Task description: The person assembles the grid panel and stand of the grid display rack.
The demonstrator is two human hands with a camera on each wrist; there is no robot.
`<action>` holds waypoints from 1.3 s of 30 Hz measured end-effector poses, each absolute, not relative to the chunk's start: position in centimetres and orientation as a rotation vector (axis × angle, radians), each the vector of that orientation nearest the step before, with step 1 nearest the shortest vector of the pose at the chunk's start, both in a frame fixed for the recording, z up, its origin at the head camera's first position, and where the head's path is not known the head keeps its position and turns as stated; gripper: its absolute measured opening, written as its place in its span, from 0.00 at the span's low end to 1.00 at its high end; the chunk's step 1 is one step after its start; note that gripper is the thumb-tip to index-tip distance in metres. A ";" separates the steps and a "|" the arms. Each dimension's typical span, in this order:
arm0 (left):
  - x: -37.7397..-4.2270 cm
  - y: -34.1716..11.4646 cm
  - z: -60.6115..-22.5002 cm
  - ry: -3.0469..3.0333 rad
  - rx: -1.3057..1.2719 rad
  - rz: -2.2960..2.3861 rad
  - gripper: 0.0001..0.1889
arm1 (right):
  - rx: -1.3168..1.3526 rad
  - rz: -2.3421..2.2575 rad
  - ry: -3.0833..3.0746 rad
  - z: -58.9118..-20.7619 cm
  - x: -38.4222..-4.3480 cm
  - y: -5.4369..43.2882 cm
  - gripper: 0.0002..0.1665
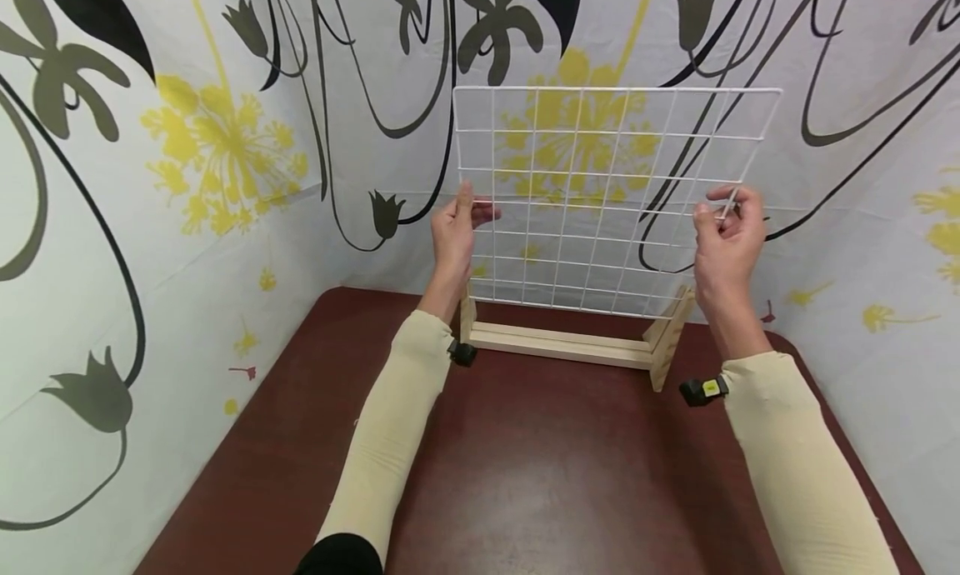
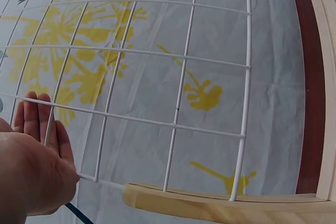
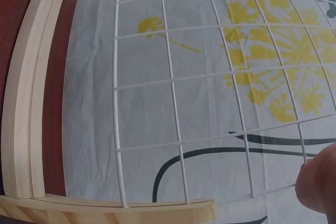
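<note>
A white wire grid panel (image 1: pixel 615 89) stands between my hands, leaning back, its lower part at a pale wooden stand (image 1: pixel 562 346). At the panel's left edge my left hand (image 1: pixel 452 240) grips the wire, thumb in front and fingers behind the grid. My right hand (image 1: pixel 727 246) pinches the right edge at about the same height. In the left wrist view, the panel's side runs into a wooden end piece (image 2: pixel 178 201). The right wrist view has the opposite end piece (image 3: pixel 173 212) along the other side, with part of my right hand (image 3: pixel 318 182) beyond it.
The stand is at the far side of a dark red-brown table (image 1: pixel 555 458). Behind and beside it hangs a pale cloth (image 1: pixel 247 325) with flower prints. Small black cameras sit at both wrists over cream sleeves (image 1: pixel 390 408).
</note>
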State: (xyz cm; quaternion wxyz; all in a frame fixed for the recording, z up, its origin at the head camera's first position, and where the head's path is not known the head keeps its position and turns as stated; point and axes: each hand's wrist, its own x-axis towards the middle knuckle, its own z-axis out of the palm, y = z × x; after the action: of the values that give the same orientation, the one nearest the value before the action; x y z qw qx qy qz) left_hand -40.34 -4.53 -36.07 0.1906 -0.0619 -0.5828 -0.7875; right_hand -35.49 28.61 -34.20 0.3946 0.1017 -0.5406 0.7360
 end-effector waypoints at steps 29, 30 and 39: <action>-40.4 -5.6 -37.2 -1.685 -0.232 -2.224 0.27 | 0.130 1.795 -1.608 -34.8 -34.0 29.8 0.10; -40.4 -5.6 -37.3 -1.695 -0.234 -2.221 0.27 | 0.125 1.780 -1.628 -34.9 -34.0 29.9 0.10; -40.3 -5.8 -37.8 -1.763 -0.263 -2.192 0.31 | 0.158 1.821 -1.596 -35.3 -33.8 30.0 0.13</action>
State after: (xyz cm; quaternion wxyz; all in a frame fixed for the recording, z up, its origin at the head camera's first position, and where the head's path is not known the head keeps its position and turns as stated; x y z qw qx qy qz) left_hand -40.25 -5.80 -37.78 0.1578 -0.0920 -0.6162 -0.7661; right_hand -33.84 29.98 -35.34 0.3499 0.0610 -0.6161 0.7031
